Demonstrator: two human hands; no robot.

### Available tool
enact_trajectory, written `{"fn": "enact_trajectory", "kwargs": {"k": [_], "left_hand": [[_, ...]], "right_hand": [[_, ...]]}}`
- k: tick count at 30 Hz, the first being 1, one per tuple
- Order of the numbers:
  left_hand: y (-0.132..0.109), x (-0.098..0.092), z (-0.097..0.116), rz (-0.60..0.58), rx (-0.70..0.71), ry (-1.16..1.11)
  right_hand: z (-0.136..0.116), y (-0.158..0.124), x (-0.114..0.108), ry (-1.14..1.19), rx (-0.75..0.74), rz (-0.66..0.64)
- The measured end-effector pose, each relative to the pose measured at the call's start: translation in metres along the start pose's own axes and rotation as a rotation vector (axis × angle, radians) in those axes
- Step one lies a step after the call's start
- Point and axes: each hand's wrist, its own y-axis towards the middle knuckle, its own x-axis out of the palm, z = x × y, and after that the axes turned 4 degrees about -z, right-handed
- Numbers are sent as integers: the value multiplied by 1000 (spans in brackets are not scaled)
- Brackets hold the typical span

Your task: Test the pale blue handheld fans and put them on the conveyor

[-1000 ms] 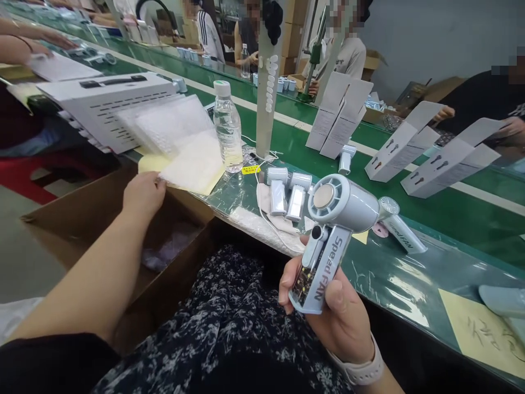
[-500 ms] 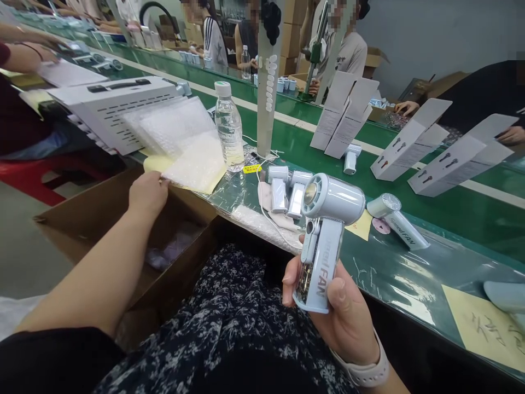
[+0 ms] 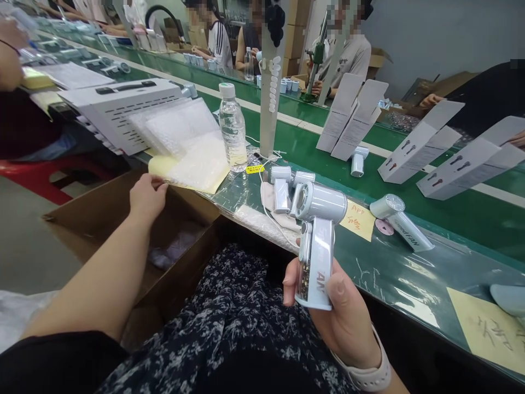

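My right hand [image 3: 342,317] is closed round the handle of a pale blue handheld fan [image 3: 315,241], held upright over my lap with its round head turned to the left. My left hand [image 3: 146,196] reaches out to the table's near edge, its fingers pinching the corner of a stack of bubble-wrap bags [image 3: 192,148] that lies on a yellow sheet. Two more fans [image 3: 287,189] lie on the table just behind the held one, and another fan [image 3: 400,221] lies to the right.
A water bottle [image 3: 232,128] stands by a white post [image 3: 268,82]. White cartons [image 3: 353,117] ride the green conveyor [image 3: 451,213]. An open cardboard box [image 3: 106,219] sits below my left arm. Yellow notes [image 3: 488,331] are on the table. Other people work across and to the left.
My right hand has rotated the fan, so its head now faces left and the handle's lettering is mostly turned away. My left hand has stayed on the bubble-wrap bags.
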Motion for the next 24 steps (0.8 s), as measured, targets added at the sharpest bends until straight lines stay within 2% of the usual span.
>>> {"fn": "enact_trajectory", "kwargs": {"k": [6, 8, 10, 12, 13, 15, 17, 21, 22, 24], "left_hand": [[-11, -1, 6, 251, -45, -255], [-24, 1, 19, 296, -11, -345], [-50, 2, 40, 259, 67, -421], [-88, 2, 68, 111, 184, -476], [-109, 2, 82, -25, 270, -497], [-148, 0, 109, -431, 461, -671], [-175, -4, 129, -689, 462, -870], [-194, -7, 146, -987, 325, -1057], [-195, -5, 146, -1016, 310, -1046], [-196, 3, 146, -976, 342, -963]], "right_hand": [[6, 0, -2, 17, 50, 19], [8, 2, -4, 1, 59, 25], [10, 3, -4, -18, 64, 30], [12, 5, -5, -32, 66, 29], [13, 5, -5, -36, 66, 27], [15, 5, -5, -44, 71, 25], [17, 4, -5, -50, 81, 29], [20, -2, -7, -66, 97, 28], [22, -3, -8, -75, 99, 33], [25, -5, -11, -108, 99, 75]]}}
